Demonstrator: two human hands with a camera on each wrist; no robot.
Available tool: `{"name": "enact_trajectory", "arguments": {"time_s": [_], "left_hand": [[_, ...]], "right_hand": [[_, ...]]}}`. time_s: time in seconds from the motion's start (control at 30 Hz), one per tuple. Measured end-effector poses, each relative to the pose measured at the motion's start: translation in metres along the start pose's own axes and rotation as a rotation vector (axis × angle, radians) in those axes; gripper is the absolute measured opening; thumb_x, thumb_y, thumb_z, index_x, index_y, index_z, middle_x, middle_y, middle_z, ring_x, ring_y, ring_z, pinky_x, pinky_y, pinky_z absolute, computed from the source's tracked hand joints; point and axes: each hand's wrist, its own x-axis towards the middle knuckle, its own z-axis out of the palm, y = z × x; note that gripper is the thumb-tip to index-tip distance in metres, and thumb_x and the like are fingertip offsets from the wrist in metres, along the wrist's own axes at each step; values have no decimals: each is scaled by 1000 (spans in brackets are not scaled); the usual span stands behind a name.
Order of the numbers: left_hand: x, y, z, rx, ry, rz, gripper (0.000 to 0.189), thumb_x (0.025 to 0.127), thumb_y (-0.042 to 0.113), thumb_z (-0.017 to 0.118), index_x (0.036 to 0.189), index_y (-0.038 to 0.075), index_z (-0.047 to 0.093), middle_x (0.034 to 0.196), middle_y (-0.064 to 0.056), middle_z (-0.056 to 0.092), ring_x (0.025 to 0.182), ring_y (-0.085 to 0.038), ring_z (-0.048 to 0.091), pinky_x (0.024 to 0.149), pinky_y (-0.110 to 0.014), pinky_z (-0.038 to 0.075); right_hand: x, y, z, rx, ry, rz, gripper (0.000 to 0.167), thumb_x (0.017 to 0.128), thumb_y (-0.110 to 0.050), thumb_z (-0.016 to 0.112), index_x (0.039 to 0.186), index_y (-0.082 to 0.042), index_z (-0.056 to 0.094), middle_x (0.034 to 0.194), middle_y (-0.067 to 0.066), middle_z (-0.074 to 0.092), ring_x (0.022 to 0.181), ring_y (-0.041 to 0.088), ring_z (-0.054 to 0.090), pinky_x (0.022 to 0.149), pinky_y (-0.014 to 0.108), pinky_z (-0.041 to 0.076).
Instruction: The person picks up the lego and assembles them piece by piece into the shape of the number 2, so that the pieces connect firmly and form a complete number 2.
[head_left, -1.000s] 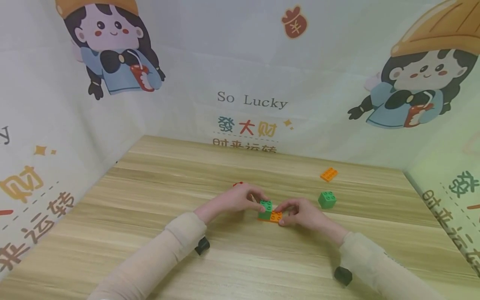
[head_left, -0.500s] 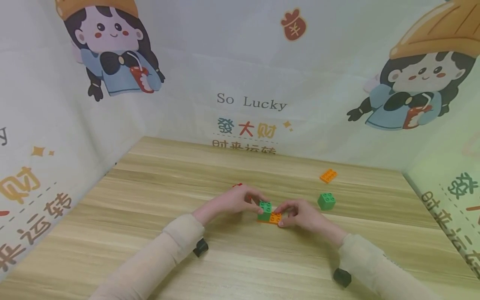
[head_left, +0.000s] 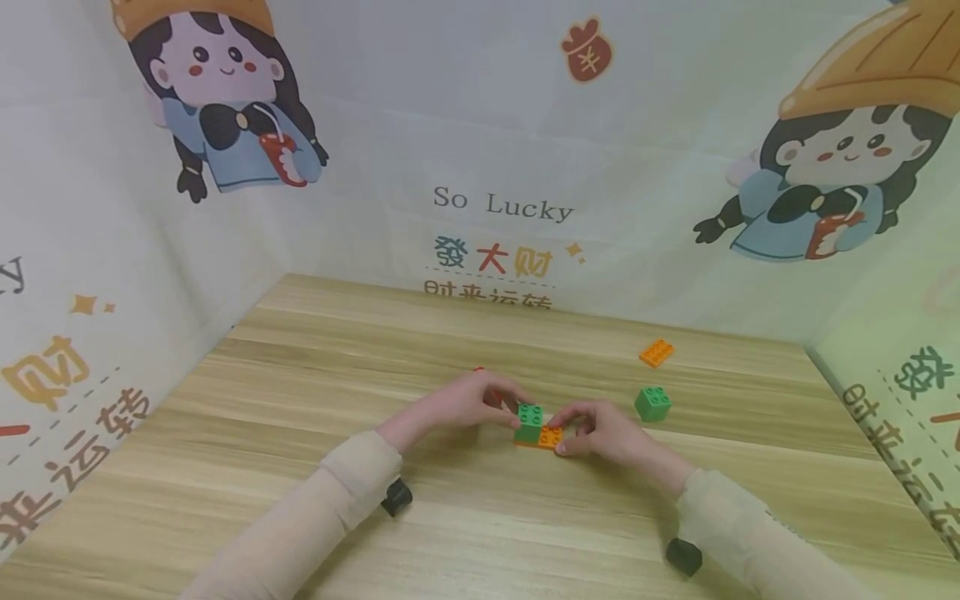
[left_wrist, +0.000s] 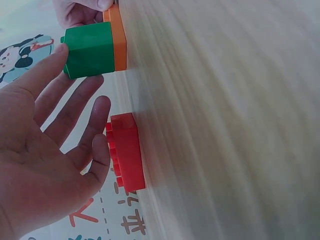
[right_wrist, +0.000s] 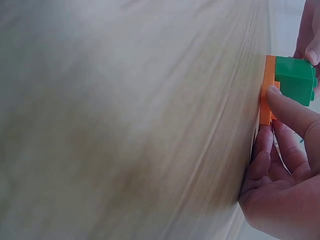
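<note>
On the table, a green toy brick (head_left: 530, 422) sits on the left half of a flat orange toy brick (head_left: 551, 437). My right hand (head_left: 606, 439) pinches the orange brick's right end, its thumb on the near side in the right wrist view. My left hand (head_left: 477, 399) is at the left of the green brick with fingers loosely spread. In the left wrist view, its thumb tip (left_wrist: 62, 49) is right at the studded edge of the green brick. Beside those fingers a long red toy brick (left_wrist: 129, 152) rests on the table, mostly hidden by the left hand in the head view.
Another green brick (head_left: 653, 403) stands on the wooden table (head_left: 360, 350) to the right of the right hand. Farther back lies a second flat orange brick (head_left: 657, 352). Printed cloth walls (head_left: 360, 167) enclose the table's back and sides.
My left hand has drawn slightly leftward, its thumb slipping off the green brick's front toward its left edge. The right hand keeps its pinch on the orange brick, nearly still.
</note>
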Motion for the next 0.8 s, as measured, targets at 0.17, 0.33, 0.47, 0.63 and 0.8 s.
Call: {"name": "enact_trajectory", "arguments": {"time_s": [0.17,0.33,0.47,0.63,0.8], "left_hand": [[-2,-2,-3,4,13,0,32,89,19,73,121,15,70,111,-2,73,95,-9,63,89,-26,53],[-4,-5,-8,-16,37,-7,32,90,16,72,121,11,69,111,-5,73,97,-12,65,92,-29,54],[-5,-7,-12,-26,54,-4,33,90,11,71,122,7,68,113,-11,73,100,-16,66,93,-32,55],[-4,-14,-15,-25,76,-6,35,90,10,70,124,7,67,119,-14,71,106,-21,68,94,-33,55],[-2,-20,-18,-3,111,-54,36,89,15,72,125,13,68,123,-9,71,105,-19,67,91,-31,54]], "right_hand": [[0,-3,0,7,1,8,32,83,-16,78,111,-6,70,108,13,69,68,12,46,58,20,38],[-1,-4,0,15,-1,-5,31,83,-15,78,111,-5,69,106,13,68,66,13,45,56,20,37],[0,-3,0,24,-4,-17,31,83,-14,78,111,-4,69,105,13,68,65,12,45,55,20,37],[0,-1,0,21,-9,-26,31,82,-13,78,110,-3,69,105,14,68,65,11,46,56,19,37],[1,1,0,14,-9,-33,32,82,-13,78,110,-3,69,107,15,68,66,11,46,56,19,38]]}}
